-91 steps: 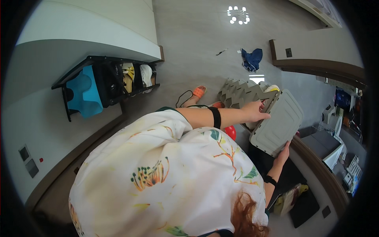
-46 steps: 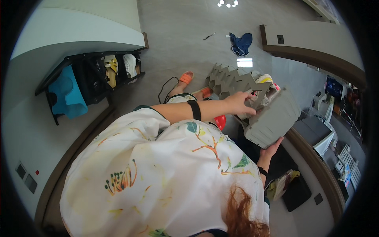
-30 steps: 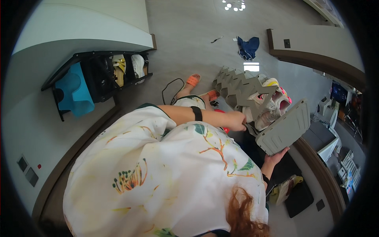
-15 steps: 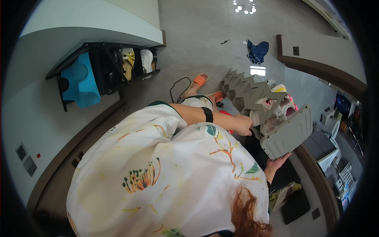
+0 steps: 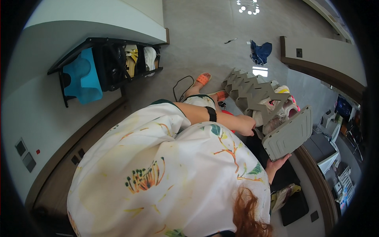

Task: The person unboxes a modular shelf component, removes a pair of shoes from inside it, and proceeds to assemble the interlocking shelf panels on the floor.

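A grey plastic shoe rack (image 5: 289,133) with zigzag sides stands tilted at the right, its flat end panel turned toward me. Several shoes (image 5: 286,106), some white with pink and yellow, sit between its sides. My left hand (image 5: 245,125), with a black band on the wrist, is closed at the rack's near left side; what its fingers hold is hidden. Beneath the panel's lower edge, my right hand (image 5: 278,162) supports the rack, the fingers lying along that edge.
Against the left wall stands a black rack (image 5: 114,65) holding a blue plastic piece (image 5: 83,77) and shoes. Dark blue cloth (image 5: 261,52) and a small thin object (image 5: 230,40) lie on the floor. A black cord loop (image 5: 175,87) is beside the feet in orange sandals (image 5: 203,78).
The whole view has shifted slightly. Both hands stay at the same places on the shoe rack, with no clear movement of the rack itself.
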A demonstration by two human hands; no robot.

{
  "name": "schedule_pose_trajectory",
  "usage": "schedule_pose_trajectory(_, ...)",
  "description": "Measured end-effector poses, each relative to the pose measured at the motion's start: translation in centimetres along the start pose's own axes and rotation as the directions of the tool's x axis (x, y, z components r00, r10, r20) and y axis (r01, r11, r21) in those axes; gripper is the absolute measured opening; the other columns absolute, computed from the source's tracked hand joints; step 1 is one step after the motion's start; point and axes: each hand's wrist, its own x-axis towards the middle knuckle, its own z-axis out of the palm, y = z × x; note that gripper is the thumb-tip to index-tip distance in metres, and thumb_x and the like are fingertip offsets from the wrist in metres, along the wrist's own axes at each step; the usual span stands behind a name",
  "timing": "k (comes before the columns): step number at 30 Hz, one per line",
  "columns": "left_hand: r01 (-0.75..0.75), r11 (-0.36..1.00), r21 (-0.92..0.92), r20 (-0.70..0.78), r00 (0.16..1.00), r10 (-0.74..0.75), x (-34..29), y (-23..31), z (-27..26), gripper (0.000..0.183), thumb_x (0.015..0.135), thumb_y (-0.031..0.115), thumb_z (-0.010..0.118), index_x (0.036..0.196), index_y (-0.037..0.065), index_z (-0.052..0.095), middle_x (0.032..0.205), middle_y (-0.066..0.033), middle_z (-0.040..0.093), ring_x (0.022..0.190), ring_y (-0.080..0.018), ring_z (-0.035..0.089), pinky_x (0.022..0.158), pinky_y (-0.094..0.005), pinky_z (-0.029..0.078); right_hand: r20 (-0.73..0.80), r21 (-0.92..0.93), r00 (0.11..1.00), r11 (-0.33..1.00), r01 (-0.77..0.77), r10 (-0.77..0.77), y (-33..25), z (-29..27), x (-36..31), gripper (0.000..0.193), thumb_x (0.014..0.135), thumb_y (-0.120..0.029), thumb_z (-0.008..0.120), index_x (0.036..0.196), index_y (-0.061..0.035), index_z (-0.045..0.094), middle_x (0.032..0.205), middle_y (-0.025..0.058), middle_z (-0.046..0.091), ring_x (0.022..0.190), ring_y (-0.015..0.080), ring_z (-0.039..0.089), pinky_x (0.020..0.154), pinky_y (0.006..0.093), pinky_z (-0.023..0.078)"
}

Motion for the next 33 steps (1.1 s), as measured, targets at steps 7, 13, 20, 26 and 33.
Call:
schedule_pose_trajectory(7,-0.011,1.000,0.011,0.022,1.000,0.011,0.1,0.0,0.0,0.038,0.074,0.033,0.062,0.102,0.007,0.060,0.099,-0.0123,0.061,0.096,-0.0284,0.057,0.079,-0.0380,0.045,0.009,-0.007,1.000,1.000,0.010,-0.009,0.3,-0.7,0.3,0.059,0.089,-0.053,0.035,0.131,-0.0123,0.035,0.132,0.0056,0.040,0.118,0.0282,0.041,0.097,0.0396,0.035)
schedule_pose_trajectory(13,0.011,0.991,-0.131,-0.074,0.997,-0.020,-0.3,0.6,-0.5,0.079,0.070,0.025,0.069,0.132,0.009,0.024,0.116,-0.0226,0.044,0.101,-0.0367,0.052,0.081,-0.0409,0.044,-0.029,0.021,0.999,0.999,-0.038,0.039,0.9,-0.3,0.4,0.057,0.088,-0.053,0.035,0.129,-0.0139,0.038,0.131,0.0035,0.042,0.117,0.0256,0.043,0.095,0.0378,0.037)
schedule_pose_trajectory(20,-0.008,0.987,-0.162,-0.141,0.990,-0.015,1.7,1.3,2.1,0.120,0.061,0.014,0.076,0.137,0.017,-0.017,0.125,-0.0312,0.030,0.098,-0.0426,0.052,0.082,-0.0425,0.046,-0.210,-0.040,0.976,0.997,-0.060,0.050,1.7,0.7,1.5,0.057,0.087,-0.056,0.035,0.128,-0.0167,0.040,0.129,0.0025,0.043,0.115,0.0223,0.043,0.093,0.0357,0.037)
schedule_pose_trajectory(26,-0.034,0.972,-0.231,-0.238,0.971,-0.023,4.8,0.5,3.8,0.120,0.062,0.010,0.074,0.136,0.021,-0.020,0.122,-0.0310,0.035,0.097,-0.0447,0.052,0.082,-0.0440,0.045,-0.103,-0.034,0.995,0.999,-0.008,0.005,1.2,1.2,2.4,0.057,0.088,-0.054,0.035,0.130,-0.0153,0.037,0.130,0.0028,0.042,0.116,0.0237,0.043,0.092,0.0373,0.037)
schedule_pose_trajectory(33,-0.144,0.947,-0.287,-0.365,0.930,0.031,4.7,1.0,3.2,0.114,0.066,0.012,0.070,0.136,0.021,-0.019,0.119,-0.0304,0.038,0.098,-0.0447,0.051,0.084,-0.0447,0.044,-0.097,-0.019,0.995,0.999,-0.036,0.033,0.3,3.0,3.7,0.056,0.088,-0.054,0.036,0.129,-0.0152,0.038,0.129,0.0039,0.043,0.114,0.0255,0.044,0.090,0.0406,0.040)
